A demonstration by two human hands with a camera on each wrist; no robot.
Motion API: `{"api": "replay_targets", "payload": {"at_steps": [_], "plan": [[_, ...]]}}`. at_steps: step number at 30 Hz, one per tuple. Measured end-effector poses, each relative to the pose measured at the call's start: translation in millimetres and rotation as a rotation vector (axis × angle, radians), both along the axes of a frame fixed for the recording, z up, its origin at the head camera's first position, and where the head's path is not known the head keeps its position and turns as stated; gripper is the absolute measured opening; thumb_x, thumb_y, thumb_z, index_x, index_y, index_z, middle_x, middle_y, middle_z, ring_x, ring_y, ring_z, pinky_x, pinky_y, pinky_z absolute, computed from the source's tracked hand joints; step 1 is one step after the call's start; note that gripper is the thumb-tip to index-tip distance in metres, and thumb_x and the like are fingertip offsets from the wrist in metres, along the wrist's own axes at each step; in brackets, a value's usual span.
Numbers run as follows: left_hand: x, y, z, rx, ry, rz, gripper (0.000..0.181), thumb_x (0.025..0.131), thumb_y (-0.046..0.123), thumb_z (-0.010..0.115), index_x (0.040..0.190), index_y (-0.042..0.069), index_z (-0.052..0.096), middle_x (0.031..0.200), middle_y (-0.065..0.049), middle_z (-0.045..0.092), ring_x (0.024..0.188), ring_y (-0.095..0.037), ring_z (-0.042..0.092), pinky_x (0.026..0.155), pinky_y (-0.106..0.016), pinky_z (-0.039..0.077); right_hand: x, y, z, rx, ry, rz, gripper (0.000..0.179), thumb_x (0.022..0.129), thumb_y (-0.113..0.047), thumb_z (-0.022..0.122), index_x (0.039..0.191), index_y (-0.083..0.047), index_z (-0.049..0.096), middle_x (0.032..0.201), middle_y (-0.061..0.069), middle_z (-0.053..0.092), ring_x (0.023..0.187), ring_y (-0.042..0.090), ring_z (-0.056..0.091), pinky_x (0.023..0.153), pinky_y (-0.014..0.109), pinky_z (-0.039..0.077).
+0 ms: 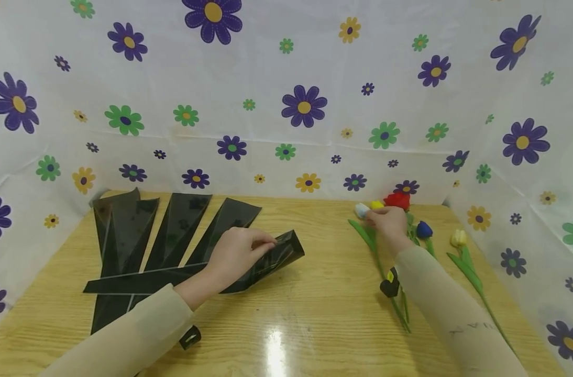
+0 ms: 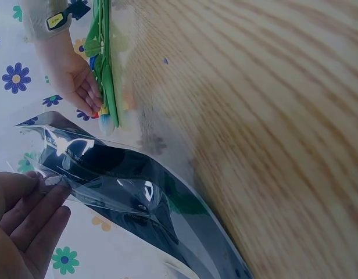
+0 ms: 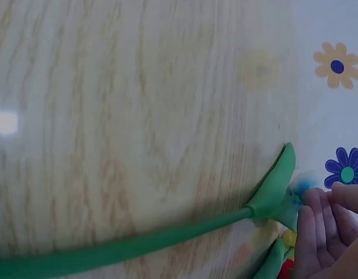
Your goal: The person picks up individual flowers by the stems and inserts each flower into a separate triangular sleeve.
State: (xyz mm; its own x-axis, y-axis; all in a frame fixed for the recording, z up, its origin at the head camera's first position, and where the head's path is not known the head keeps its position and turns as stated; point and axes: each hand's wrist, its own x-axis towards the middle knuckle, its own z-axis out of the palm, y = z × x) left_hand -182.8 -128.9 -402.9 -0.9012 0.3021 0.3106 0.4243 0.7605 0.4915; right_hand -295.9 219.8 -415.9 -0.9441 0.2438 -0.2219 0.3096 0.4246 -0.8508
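Head view, black wrapper (image 1: 270, 264), pinched under left hand (image 1: 234, 256)

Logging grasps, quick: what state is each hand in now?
Left hand: closed, pinching a black wrapper.
Right hand: fingers at the white-and-blue tulip; whether gripping it, cannot tell.

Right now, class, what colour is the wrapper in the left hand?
Black wrapper, with one clear side; left wrist view shows it best.

The head view looks forward and down across the table (image 1: 333, 314), which both wrist views share from closer.
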Motion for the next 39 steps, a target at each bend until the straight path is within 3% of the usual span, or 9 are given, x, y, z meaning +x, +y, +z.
{"api": "replay_targets", "payload": {"at_steps": [4, 12, 16, 25, 39], "plan": [[0.8, 0.4, 1.5, -0.002, -0.009, 0.004, 0.013, 0.098, 0.02, 0.078, 0.107, 0.016, 0.085, 0.101, -0.001, 0.084, 0.082, -0.012, 0.077, 0.071, -0.031, 0.063, -3.4, 3, -2.6, 0.116, -0.003, 0.031, 0.038, 0.105, -0.023, 0.068, 0.13, 0.005, 0.072, 0.127, 0.023, 0.075, 0.116, 0.035, 0.069, 0.114, 0.043, 0.053], [2.6, -1.3, 1.3, -0.006, -0.007, 0.015, 0.013, 0.098, 0.02, 0.078, 0.107, 0.016, 0.085, 0.1, -0.001, 0.084, 0.081, -0.012, 0.077, 0.07, -0.031, 0.062, -9.2, 4, -8.6, 0.337, 0.014, 0.108, 0.037, 0.103, -0.027, 0.07, 0.123, 0.002, 0.077, 0.122, 0.021, 0.077, 0.105, 0.03, 0.061, 0.098, 0.042, 0.054], [3.2, -1.3, 0.0, 0.004, -0.006, 0.022, 0.013, 0.098, 0.02, 0.078, 0.108, 0.016, 0.085, 0.101, -0.001, 0.084, 0.083, -0.013, 0.077, 0.072, -0.032, 0.063, -12.8, 1, -10.2, 0.387, 0.009, 0.128, 0.035, 0.102, -0.027, 0.071, 0.12, 0.002, 0.078, 0.121, 0.02, 0.077, 0.103, 0.03, 0.062, 0.09, 0.038, 0.055], [4.2, 0.3, 0.5, 0.021, 0.004, 0.021, 0.013, 0.097, 0.02, 0.078, 0.108, 0.016, 0.085, 0.102, -0.001, 0.084, 0.085, -0.014, 0.078, 0.074, -0.034, 0.064, -15.3, -5, -9.8, 0.509, 0.031, 0.13, 0.032, 0.097, -0.023, 0.076, 0.114, 0.004, 0.079, 0.121, 0.023, 0.077, 0.1, 0.032, 0.064, 0.087, 0.041, 0.054], [1.1, -2.3, 1.8, -0.005, 0.006, 0.017, 0.012, 0.097, 0.021, 0.079, 0.106, 0.016, 0.085, 0.1, 0.0, 0.084, 0.083, -0.013, 0.077, 0.074, -0.033, 0.064, -20.7, -3, -12.4, 0.548, -0.005, 0.162, 0.034, 0.093, -0.024, 0.081, 0.106, 0.006, 0.076, 0.118, 0.024, 0.073, 0.096, 0.033, 0.064, 0.09, 0.047, 0.055]]}}
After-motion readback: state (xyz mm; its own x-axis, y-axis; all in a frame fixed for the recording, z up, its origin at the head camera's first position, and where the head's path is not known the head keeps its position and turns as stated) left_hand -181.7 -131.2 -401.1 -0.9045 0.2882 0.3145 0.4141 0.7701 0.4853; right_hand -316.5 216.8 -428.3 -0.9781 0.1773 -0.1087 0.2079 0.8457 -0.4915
